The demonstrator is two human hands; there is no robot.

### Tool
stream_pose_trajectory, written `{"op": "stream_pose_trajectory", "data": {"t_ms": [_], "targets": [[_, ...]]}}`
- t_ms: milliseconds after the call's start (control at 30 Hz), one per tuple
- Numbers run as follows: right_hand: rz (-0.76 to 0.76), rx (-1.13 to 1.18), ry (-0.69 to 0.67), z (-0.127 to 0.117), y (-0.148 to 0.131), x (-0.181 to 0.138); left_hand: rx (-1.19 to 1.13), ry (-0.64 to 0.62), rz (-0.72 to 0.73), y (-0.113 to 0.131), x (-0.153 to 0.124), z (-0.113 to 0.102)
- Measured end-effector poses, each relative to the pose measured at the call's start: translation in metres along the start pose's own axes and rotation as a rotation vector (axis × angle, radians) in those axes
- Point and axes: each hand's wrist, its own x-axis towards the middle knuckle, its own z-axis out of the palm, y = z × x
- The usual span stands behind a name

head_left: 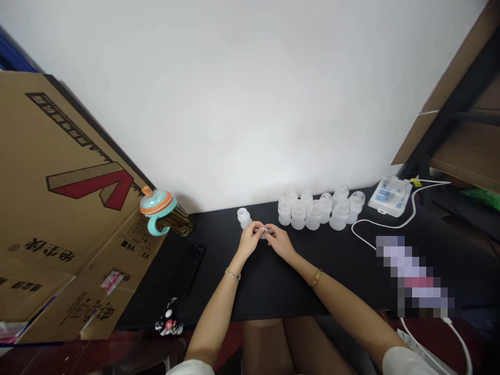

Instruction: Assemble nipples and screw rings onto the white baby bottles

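Note:
My left hand [250,237] and my right hand [278,240] meet over the middle of the black table [273,281], fingers pinched together on a small clear bottle part [264,232] held between them. Its exact shape is too small to make out. One small translucent white bottle [244,217] stands alone just behind my left hand. A cluster of several similar white bottles [318,211] stands farther back to the right, apart from both hands.
A large cardboard box [66,208] leans at the left. A sippy cup with an orange and teal lid [160,211] lies beside it. A dark phone [191,265] lies on the table. A white device [389,196] with a cable sits back right, under a wooden shelf.

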Motion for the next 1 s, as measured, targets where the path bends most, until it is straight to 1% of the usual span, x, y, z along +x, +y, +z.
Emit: {"op": "stream_pose_trajectory", "data": {"t_ms": [300,567,700,833,1000], "targets": [[0.01,0.022,-0.006,0.0,0.001,0.001,0.048,0.002,0.088,0.005,-0.001,-0.001],[0.035,0.087,-0.023,-0.002,-0.01,-0.002,-0.04,0.059,0.01,0.009,-0.004,0.002],[0.025,0.109,0.003,-0.003,-0.013,-0.002,0.048,0.049,0.006,0.012,-0.006,0.002],[0.014,0.126,0.027,-0.004,-0.016,-0.003,0.136,0.038,0.042,0.014,-0.008,0.001],[0.001,0.117,0.024,-0.004,-0.019,-0.004,0.193,0.061,0.078,0.019,-0.011,0.0]]}}
